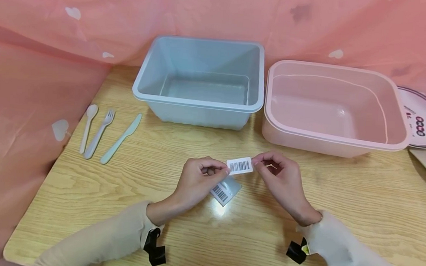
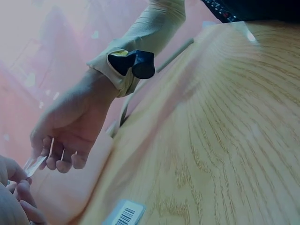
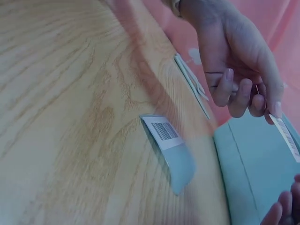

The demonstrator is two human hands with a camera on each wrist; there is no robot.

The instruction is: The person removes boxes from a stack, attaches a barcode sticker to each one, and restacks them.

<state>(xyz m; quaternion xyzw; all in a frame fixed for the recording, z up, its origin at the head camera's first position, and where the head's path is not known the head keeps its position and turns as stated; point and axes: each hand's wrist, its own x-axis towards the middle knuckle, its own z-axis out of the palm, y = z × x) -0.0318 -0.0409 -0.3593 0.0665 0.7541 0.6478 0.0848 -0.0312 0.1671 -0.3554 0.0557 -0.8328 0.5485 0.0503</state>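
Observation:
A white barcode label (image 1: 239,165) is stretched between both hands, above the wooden table. My left hand (image 1: 200,177) pinches its left end with thumb and forefinger, and my right hand (image 1: 281,182) pinches the right end the same way. Just below the label lies a small clear packet (image 1: 228,189) with another barcode on it, partly covered by the left hand in the head view. In the right wrist view the packet (image 3: 168,152) rests flat on the wood, apart from both hands, and the barcode label (image 3: 286,136) shows edge-on.
Behind the hands stand a blue-grey bin (image 1: 199,114) and a pink bin (image 1: 318,145), side by side. At the left lie a spoon (image 1: 89,127), a fork (image 1: 99,134) and a pale green knife (image 1: 121,139). A round printed plate (image 1: 424,119) shows behind the pink bin.

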